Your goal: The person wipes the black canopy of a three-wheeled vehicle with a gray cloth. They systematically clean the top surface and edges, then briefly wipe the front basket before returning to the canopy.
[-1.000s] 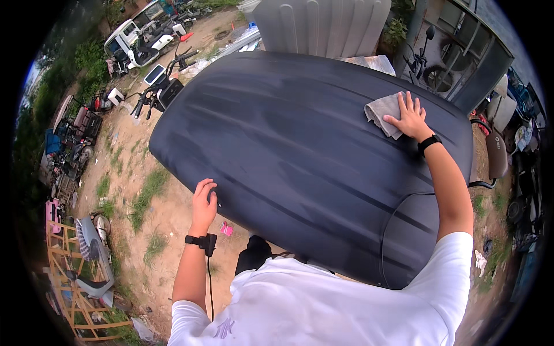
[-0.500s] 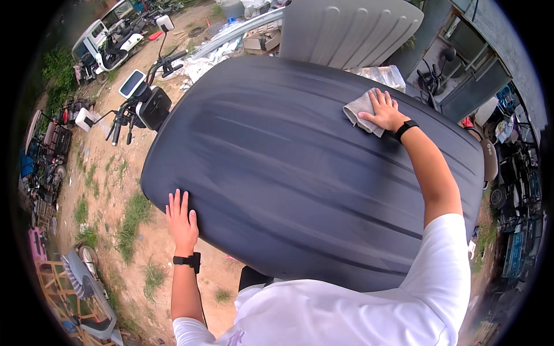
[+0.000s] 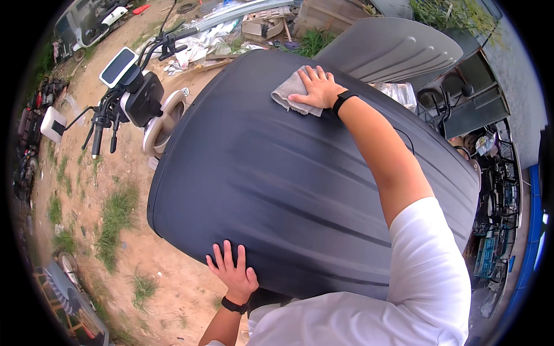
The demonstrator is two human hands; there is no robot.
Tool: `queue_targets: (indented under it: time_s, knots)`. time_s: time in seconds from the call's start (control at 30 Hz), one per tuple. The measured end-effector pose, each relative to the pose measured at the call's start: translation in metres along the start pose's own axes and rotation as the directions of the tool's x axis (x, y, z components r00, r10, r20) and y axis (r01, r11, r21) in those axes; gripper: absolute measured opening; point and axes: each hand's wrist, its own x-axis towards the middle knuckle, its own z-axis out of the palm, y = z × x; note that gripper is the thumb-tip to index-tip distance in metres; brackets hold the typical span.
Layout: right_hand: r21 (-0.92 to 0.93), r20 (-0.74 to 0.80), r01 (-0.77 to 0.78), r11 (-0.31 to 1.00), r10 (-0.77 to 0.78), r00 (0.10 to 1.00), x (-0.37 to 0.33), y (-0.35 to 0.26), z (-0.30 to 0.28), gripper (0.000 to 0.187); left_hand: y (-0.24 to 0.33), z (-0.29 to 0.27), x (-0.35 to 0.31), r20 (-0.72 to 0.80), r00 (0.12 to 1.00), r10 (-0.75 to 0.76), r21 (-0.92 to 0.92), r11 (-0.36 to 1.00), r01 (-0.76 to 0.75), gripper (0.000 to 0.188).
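Single view, worn on the head, looking steeply down and forward over a dark ribbed panel, close above it; fisheye bending edges toward the rim

A scooter with a phone-like screen mounted at its handlebars is seen standing on bare dirt patched with grass. A grey ribbed panel is propped behind. Scattered debris, possibly plastic wrapping, is visible near cardboard boxes.
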Motion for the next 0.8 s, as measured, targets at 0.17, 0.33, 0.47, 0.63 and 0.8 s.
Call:
queue_targets:
  time_s: [0.17,0.33,0.47,0.63,0.8]
  knots:
    - [-0.031,-0.036,0.098,0.995,-0.099,0.994,0.086,-0.063,-0.008,0.123,-0.009,0.014,-0.007,-0.016,0.999,0.047,0.003,0.999,-0.047,0.063]
    - [-0.072,0.044,0.127,0.989,-0.124,0.991,0.163,-0.139,-0.009,0.123,-0.013,0.024,-0.012,-0.042,0.997,0.066,0.001,0.998,-0.066,0.061]
    - [-0.122,0.073,0.083,0.989,-0.075,0.995,0.19,-0.184,0.0,0.116,-0.013,0.023,-0.014,-0.048,0.997,0.062,-0.012,0.998,-0.063,0.059]
    - [-0.112,0.017,0.096,0.989,-0.095,0.995,0.18,-0.188,0.005,0.112,-0.011,0.04,-0.016,-0.107,0.994,0.023,-0.038,0.999,-0.027,0.056]
    - [-0.114,-0.039,0.161,0.98,-0.166,0.985,0.144,-0.22,-0.008,0.109,-0.012,0.032,-0.011,-0.092,0.994,0.064,-0.025,0.997,-0.067,0.058]
